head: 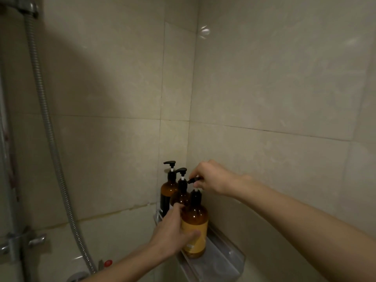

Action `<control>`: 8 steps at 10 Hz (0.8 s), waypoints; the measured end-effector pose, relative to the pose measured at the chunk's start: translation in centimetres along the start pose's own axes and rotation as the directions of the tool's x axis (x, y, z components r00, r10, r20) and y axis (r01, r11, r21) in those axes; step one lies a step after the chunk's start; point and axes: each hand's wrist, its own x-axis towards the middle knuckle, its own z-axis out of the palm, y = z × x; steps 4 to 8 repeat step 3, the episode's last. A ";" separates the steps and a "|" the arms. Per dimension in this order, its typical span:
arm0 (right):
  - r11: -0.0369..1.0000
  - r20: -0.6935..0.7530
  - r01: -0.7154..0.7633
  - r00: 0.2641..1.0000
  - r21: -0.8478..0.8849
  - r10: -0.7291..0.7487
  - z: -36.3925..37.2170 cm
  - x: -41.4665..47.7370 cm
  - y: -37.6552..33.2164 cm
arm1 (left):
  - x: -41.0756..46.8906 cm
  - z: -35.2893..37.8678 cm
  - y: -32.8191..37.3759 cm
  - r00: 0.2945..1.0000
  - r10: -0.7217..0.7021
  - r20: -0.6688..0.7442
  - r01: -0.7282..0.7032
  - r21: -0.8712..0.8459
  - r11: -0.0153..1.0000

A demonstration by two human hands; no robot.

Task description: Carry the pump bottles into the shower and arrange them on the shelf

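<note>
Three amber pump bottles with black pumps stand in a row on a clear wall shelf (227, 259) in the shower corner. The nearest bottle (196, 226) has a yellow label. My left hand (173, 233) wraps around its body. My right hand (211, 181) pinches its black pump head from above. The middle bottle (180, 195) and the far bottle (167, 189) stand just behind, close to the corner, untouched. The far bottle carries a dark label.
Beige tiled walls meet in a corner behind the bottles. A metal shower hose (46, 127) hangs down at the left. The tap fitting (18, 243) and a mixer with a red mark (107, 263) sit at the lower left. The shelf's near end is bare.
</note>
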 end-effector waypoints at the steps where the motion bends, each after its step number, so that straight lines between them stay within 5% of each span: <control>1: 1.000 0.001 -0.004 1.000 0.006 0.004 0.2 -0.1 0.1 | 0.0 -0.9 0.8 1.000 0.002 0.016 -0.004 0.103 0.995; 3: 0.996 -0.087 0.035 0.996 0.084 -0.027 0.1 -0.2 -0.6 | -2.1 -3.6 2.7 0.984 0.030 -0.175 0.013 0.242 0.970; 8: 0.996 -0.087 0.035 0.996 0.084 -0.027 0.1 -0.2 -0.6 | -2.1 -3.6 2.7 0.984 0.030 -0.175 0.013 0.242 0.970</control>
